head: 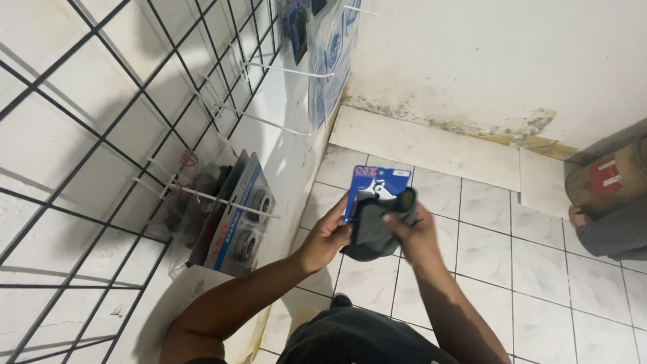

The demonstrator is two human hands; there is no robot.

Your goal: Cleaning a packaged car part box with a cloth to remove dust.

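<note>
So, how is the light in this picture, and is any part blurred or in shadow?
Head view: the light is even and rather dim; the wire grid throws soft shadows on the white wall. The left hand and right hand, holding a dark cloth over a blue packet, look slightly motion-blurred. Glare shows on the clear packets hanging at left.

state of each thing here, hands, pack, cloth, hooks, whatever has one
left hand: grips blue pack's edge
right hand: presses cloth on pack
blue pack: off the rack, held, partly covered
dark cloth: bunched over pack
bearing packs: hanging on hook
upper hooks: bare
wire rack: on wall
</note>
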